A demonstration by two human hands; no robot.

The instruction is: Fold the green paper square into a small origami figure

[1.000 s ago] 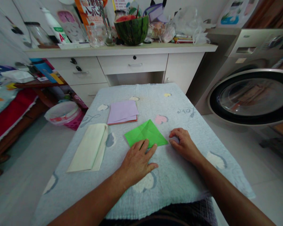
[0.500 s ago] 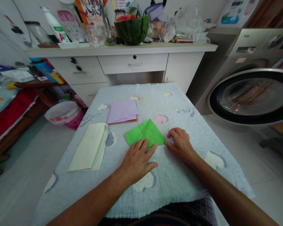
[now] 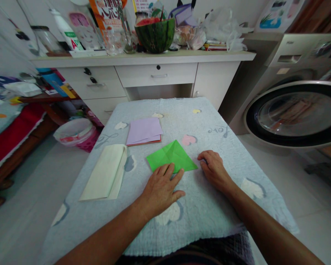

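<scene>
Resting near the middle of the tabletop, a green paper is observed folded to a pointed shape. Its peak is directed toward the far edge of the tabletop, and one corner is directed toward each side edge. Creases are visible running down from the peak. The near margin of the paper is partly covered by the fingers of the left hand. This hand is laid flat, palm down, with the fingers moderately spread and the thumb set apart, resting on the tabletop's cover. The right hand is placed just beside the paper's right corner, apart from it; its fingers are loosely curled, and only a narrow gap is left between thumb and forefinger.

A stack of square papers is located beyond the green paper, left of centre and closer to the far edge; lilac is seen on top, and red is exposed along the stack's near side. A pale folded sheet is laid along the left edge, its material not determinable. The tabletop is covered by a light blue cloth printed with hearts and lettering. Past the far edge, a cut watermelon is supported on a white cabinet.
</scene>
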